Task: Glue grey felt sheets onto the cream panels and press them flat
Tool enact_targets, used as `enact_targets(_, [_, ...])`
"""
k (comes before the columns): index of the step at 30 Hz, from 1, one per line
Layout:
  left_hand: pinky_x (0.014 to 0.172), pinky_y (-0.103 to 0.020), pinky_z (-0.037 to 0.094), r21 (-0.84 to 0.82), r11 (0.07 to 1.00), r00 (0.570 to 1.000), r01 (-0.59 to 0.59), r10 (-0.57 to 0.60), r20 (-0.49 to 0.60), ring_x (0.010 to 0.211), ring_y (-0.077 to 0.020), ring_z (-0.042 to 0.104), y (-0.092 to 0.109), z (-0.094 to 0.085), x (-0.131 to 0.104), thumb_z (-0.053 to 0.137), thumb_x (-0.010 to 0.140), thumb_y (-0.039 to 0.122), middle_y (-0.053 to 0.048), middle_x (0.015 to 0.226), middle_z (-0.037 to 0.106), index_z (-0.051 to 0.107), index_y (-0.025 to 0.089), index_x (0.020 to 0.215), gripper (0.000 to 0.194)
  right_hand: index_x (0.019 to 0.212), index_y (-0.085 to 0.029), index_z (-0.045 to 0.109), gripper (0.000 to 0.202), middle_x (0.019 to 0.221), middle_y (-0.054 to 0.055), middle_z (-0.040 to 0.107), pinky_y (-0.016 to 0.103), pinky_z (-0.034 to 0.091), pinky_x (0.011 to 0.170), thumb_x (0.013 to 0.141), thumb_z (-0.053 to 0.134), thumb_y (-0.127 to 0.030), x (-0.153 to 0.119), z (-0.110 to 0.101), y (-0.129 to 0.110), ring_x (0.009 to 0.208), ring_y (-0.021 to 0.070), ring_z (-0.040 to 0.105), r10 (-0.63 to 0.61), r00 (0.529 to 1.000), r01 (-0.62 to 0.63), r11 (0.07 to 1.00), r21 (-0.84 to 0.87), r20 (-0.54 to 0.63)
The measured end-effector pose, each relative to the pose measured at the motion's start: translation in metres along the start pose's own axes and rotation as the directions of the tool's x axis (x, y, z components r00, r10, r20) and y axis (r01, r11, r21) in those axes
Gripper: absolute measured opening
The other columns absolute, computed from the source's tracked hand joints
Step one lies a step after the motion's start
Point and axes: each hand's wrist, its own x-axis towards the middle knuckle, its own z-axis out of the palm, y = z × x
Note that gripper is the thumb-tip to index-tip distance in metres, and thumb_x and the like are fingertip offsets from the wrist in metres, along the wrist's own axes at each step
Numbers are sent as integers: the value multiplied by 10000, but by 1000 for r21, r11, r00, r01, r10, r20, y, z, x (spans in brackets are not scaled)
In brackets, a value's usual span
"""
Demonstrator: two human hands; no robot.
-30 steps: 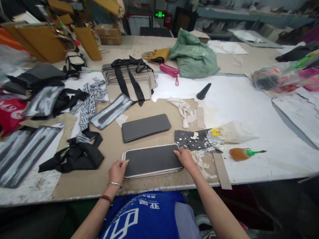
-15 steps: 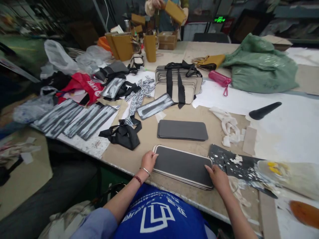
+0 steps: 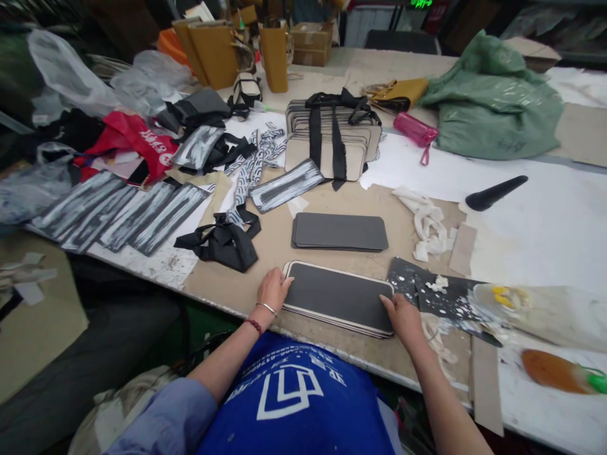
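At the table's near edge lies a stack of rounded rectangular panels (image 3: 339,297), dark grey on top with a pale border. My left hand (image 3: 274,289) grips its left end, thumb on the top face. Around the right end my right hand (image 3: 402,314) is closed the same way; the fingers under both ends are hidden. Just behind sits a smaller pile of dark grey panels (image 3: 340,232), untouched. A glue-spotted black sheet (image 3: 410,281) lies beside my right hand.
Black fabric straps (image 3: 225,243) and white-smeared dark strips (image 3: 168,218) are on the left. Strapped boards (image 3: 348,142) stand behind, with a green sack (image 3: 493,114) at back right. An orange-brown bottle (image 3: 552,370) lies at front right, near a black tapered tool (image 3: 496,193).
The view has tipped down and shifted, so the table appears higher and further left. More of the bottle shows at right. Both hands keep their hold on the stack.
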Motion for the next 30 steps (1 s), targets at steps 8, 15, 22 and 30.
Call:
enact_targets(8, [1051, -466, 153, 255, 716, 753, -649, 654, 81, 1301, -272, 213, 37, 29, -9, 427, 820, 487, -101, 1405, 302, 368, 225, 1300, 550, 744, -181, 522, 283, 634, 56, 588, 249, 334, 556, 864, 429, -420, -1, 5, 1, 650, 207, 582, 7, 1000, -7, 1000, 24, -29])
enact_targets(15, [1069, -469, 99, 240, 718, 756, -653, 636, 155, 1323, -254, 176, 35, 42, 4, 383, 809, 557, -114, 1429, 256, 327, 227, 1331, 620, 758, -167, 550, 340, 654, 82, 602, 280, 374, 568, 867, 405, -454, -7, -8, 1, 658, 226, 592, 53, 999, -53, 999, -12, -3])
enact_targets(22, [1066, -476, 111, 255, 703, 745, -664, 649, 154, 1317, -272, 203, 35, 41, 3, 434, 803, 493, -133, 1421, 270, 364, 199, 1320, 599, 1202, -53, 466, 501, 1244, 202, 472, 419, 349, 942, 837, 475, -397, -24, -3, -82, 1180, 311, 391, -330, 878, 328, 942, -67, -348])
enact_targets(30, [1050, -502, 130, 279, 667, 719, -691, 674, 169, 1305, -299, 228, 34, 44, 6, 447, 795, 479, -164, 1409, 279, 393, 167, 1303, 599, 1362, -71, 236, 653, 1413, 134, 266, 427, 198, 1069, 847, 445, -414, -12, 22, -78, 1327, 229, 119, -534, 804, 560, 828, 31, -262])
